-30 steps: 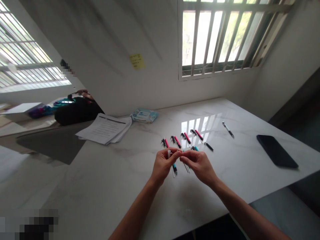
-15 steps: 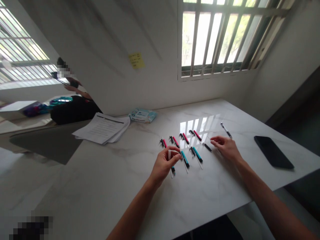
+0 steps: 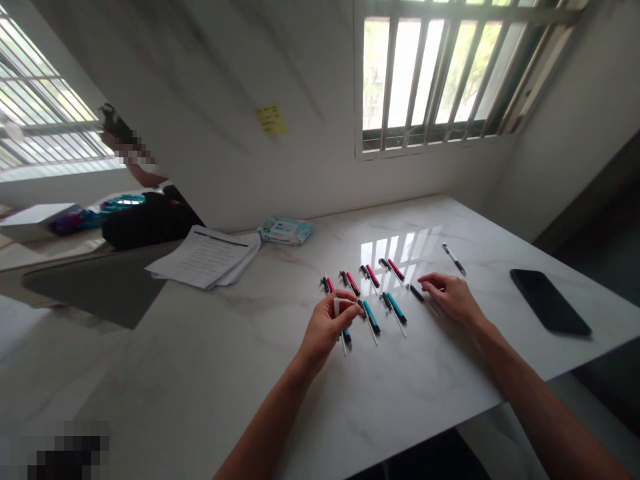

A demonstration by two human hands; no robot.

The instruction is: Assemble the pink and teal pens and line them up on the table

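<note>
My left hand (image 3: pixel 325 327) pinches a short white tube (image 3: pixel 337 307) between thumb and fingers, above the row of pen parts. My right hand (image 3: pixel 453 297) rests low over the table, fingers slightly parted, and I see nothing between them. Just left of it lies a black pen part (image 3: pixel 416 292), with a thin white refill (image 3: pixel 431 307) beneath the hand. Red pen barrels (image 3: pixel 372 275) with black parts and refills form the back row. Teal barrels (image 3: pixel 397 307) with black grips lie in front, one partly hidden by my left hand.
A black phone (image 3: pixel 550 302) lies at the right, with a clear-bodied pen (image 3: pixel 454 259) behind my right hand. Printed sheets (image 3: pixel 203 257) and a wipes pack (image 3: pixel 286 231) lie at the back left. A yellow note (image 3: pixel 272 120) is on the wall; another person (image 3: pixel 145 175) sits at far left.
The thin piece that stuck out from my right fingertips no longer shows there. My left hand still holds the white tube, almost in place. The other person has shifted posture.
</note>
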